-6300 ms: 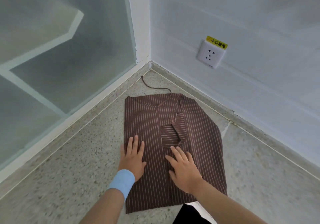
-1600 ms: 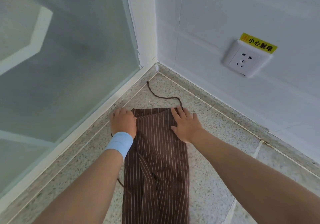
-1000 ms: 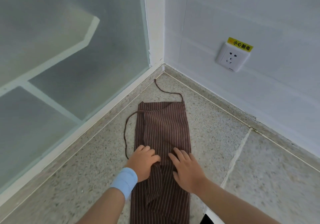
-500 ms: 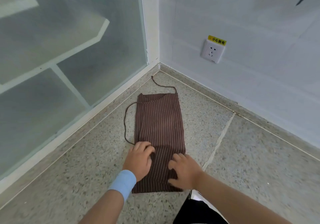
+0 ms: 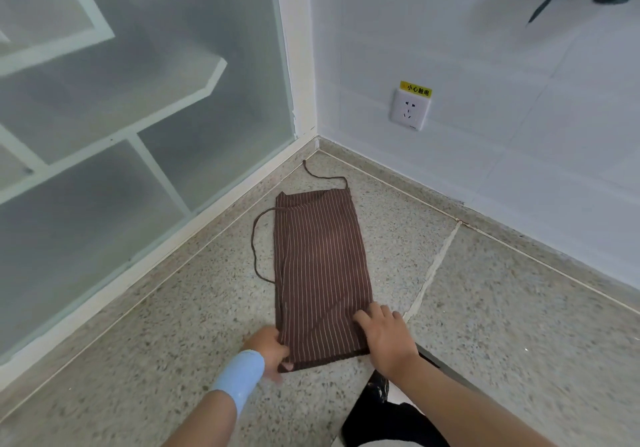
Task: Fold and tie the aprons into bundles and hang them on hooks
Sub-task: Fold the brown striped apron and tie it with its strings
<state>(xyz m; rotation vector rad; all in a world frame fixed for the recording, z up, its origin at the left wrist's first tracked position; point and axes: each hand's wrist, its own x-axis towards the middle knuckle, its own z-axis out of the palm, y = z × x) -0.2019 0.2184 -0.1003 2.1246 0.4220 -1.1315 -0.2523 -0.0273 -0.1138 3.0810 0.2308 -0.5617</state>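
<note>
The brown apron (image 5: 320,273) with thin white stripes lies flat on the speckled floor (image 5: 502,325) near the room's corner, folded into 1 long narrow strip. 1 string (image 5: 255,242) loops out at 9 o'clock; another (image 5: 323,177) trails off at 12. At its 7 o'clock corner the left hand (image 5: 272,349), above a blue wristband (image 5: 239,377), pinches the fabric. At 5 o'clock the right hand (image 5: 384,334) sets bent fingers on the edge; whether they grasp it I cannot tell. A wall socket (image 5: 410,109) sits at 1 o'clock and frosted glass (image 5: 138,117) at 10.

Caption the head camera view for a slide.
Left hand grips the near corner of a folded striped apron on the floor; right hand rests on it.
</note>
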